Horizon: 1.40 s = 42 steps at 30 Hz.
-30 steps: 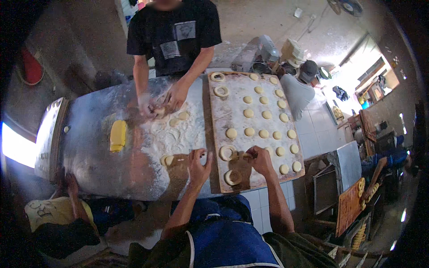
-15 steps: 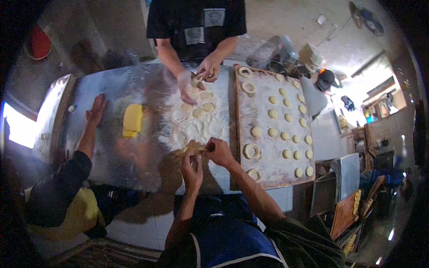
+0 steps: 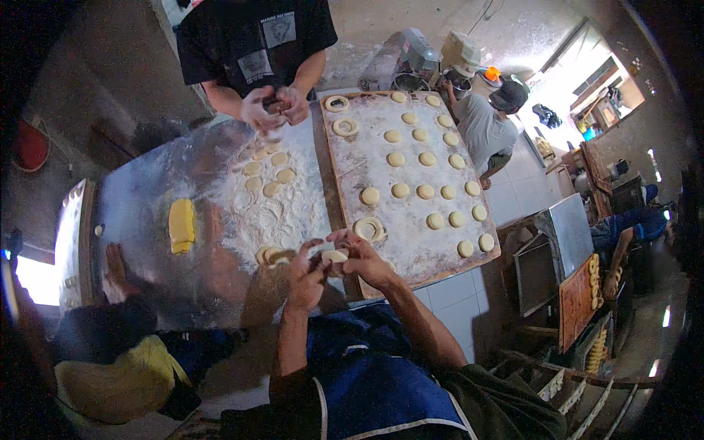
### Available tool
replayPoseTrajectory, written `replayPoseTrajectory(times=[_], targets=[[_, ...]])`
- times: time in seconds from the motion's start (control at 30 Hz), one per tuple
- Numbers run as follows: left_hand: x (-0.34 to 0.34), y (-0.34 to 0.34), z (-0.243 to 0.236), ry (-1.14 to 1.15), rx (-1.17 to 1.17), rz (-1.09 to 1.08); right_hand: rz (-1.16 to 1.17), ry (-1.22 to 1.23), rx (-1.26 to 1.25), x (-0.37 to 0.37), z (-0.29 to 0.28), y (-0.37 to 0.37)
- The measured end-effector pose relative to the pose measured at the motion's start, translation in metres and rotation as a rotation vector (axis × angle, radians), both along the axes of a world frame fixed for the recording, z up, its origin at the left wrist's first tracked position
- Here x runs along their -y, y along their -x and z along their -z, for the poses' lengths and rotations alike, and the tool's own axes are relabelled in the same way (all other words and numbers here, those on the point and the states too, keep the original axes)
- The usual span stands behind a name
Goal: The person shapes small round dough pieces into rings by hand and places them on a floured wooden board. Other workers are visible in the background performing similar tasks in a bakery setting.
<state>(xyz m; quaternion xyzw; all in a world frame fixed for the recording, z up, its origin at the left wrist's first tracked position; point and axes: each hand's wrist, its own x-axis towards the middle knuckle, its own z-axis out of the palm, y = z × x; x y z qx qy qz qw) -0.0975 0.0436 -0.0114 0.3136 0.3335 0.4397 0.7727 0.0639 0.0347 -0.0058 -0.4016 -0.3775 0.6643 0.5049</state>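
Note:
Between my fingers is a small pale round of dough, held above the near part of the table. My left hand curls its fingers at the left side of this dough, while my right hand grips it from the right. Just left of my hands, more dough pieces lie at the near edge of the white flour. Farther off on the flour are several flat dough discs. To the right, a floured wooden board carries several dough rounds and rings.
Across the metal table, a co-worker's floured hands are held together. A yellow block lies left of the flour. Another person's hand rests at the left. A person in grey crouches beyond the board.
My hands have come away from the flour, toward me and the board, with the dough round now visible between them. The co-worker's hands have drawn back from the discs. The view has shifted.

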Motion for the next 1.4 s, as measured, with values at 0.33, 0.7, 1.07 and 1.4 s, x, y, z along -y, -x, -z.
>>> replayPoseTrajectory(times=[0.33,0.7,1.07,1.4], targets=[[0.032,-0.099,-0.002,-0.287,-0.06,-0.192,0.216,0.169,0.078,0.038,0.004,-0.077],[0.074,-0.177,-0.001,-0.307,-0.677,-0.173,0.27,0.109,0.651,0.089,-0.009,-0.12],[0.086,-0.184,0.053,-0.496,-0.366,-0.125,0.36,-0.078,0.7,0.127,-0.002,-0.136],[0.109,-0.198,0.018,-0.423,-0.562,-0.159,0.392,-0.309,0.632,0.136,0.006,-0.139]])
